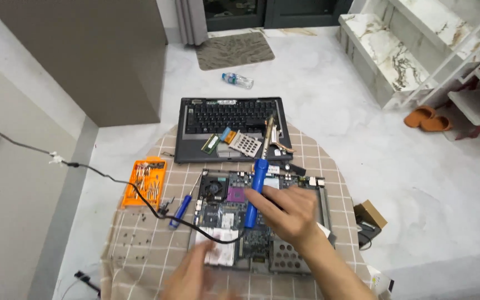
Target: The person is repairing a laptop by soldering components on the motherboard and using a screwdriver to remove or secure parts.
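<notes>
From the head camera we see our right hand [287, 214] with fingers wrapped around the blue soldering iron [256, 186], its tip over the open laptop base [262, 216]. Our left hand [195, 275] is blurred; we cannot tell its grip. A white rectangular label [218, 250] lies just beside it. An orange bit case [145, 182], a blue screwdriver [180, 211] and the keyboard panel [231, 125] surround the board.

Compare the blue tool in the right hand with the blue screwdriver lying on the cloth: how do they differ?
The soldering iron is held in the right hand over the motherboard; the screwdriver lies loose on the checked cloth. The soldering iron is longer and thicker, with a black cord trailing left; the screwdriver has none. The soldering iron's tip points away from the person. Both have blue handles.
</notes>
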